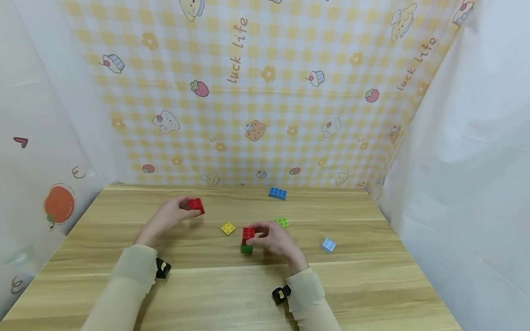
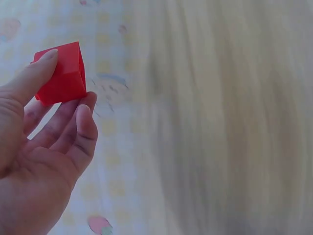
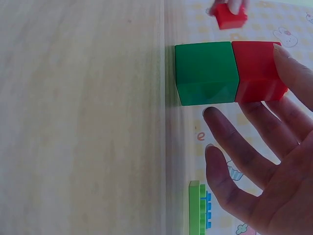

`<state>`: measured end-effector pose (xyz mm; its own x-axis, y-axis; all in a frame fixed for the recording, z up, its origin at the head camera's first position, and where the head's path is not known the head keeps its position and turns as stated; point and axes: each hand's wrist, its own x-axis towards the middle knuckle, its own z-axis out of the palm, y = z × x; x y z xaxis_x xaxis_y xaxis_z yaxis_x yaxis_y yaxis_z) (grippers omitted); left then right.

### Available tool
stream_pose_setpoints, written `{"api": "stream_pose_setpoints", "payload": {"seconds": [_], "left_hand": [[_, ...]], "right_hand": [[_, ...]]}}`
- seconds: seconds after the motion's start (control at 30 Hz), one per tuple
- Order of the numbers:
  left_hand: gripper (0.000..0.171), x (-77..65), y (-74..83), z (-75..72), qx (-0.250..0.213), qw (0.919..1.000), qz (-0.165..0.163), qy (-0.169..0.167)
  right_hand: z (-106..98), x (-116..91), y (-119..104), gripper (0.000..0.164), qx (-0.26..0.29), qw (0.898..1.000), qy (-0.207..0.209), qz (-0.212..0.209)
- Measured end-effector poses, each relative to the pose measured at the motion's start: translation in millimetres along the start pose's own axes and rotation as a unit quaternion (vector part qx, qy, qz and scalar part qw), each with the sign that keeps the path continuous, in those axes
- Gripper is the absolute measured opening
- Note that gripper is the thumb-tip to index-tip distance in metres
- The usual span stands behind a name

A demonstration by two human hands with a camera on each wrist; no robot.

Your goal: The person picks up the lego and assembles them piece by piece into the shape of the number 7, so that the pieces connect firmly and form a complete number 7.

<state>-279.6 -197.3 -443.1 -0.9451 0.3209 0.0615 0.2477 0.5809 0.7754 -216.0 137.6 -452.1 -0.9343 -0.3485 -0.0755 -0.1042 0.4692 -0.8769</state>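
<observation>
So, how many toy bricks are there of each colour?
Red: 2, the left red brick and the stacked red brick
Dark green: 1, the dark green brick under the stacked red one
Light green: 1, the light green brick
Yellow: 1, the yellow brick
Blue: 1, the blue brick
Light blue: 1, the light blue brick
Total: 7

The red block (image 1: 248, 233) hides the top of the green block (image 1: 246, 249) beneath it. Right of the green block, the right hand (image 1: 274, 237) covers part of the lime brick (image 1: 283, 223). In the right wrist view, the left hand (image 1: 171, 214) above the green block is blurred and cropped; below, the lime brick is cut off.
</observation>
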Motion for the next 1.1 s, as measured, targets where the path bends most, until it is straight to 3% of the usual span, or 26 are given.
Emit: {"api": "stream_pose_setpoints", "payload": {"seconds": [0.33,0.63,1.1], "left_hand": [[0.052,5.0,39.3,27.2,-0.041,0.9979,0.049,-0.006],[0.045,7.9,60.2,49.1,-0.051,0.9928,0.108,0.001],[0.038,-3.1,83.7,85.1,-0.076,0.9884,0.125,-0.04]], "right_hand": [[0,1,3,0.036,0.0,1.0,-0.001,-0.001],[0,3,1,0.035,-0.009,1.0,-0.002,-0.009],[-2,4,-1,0.039,0.001,1.0,-0.011,-0.011]]}}
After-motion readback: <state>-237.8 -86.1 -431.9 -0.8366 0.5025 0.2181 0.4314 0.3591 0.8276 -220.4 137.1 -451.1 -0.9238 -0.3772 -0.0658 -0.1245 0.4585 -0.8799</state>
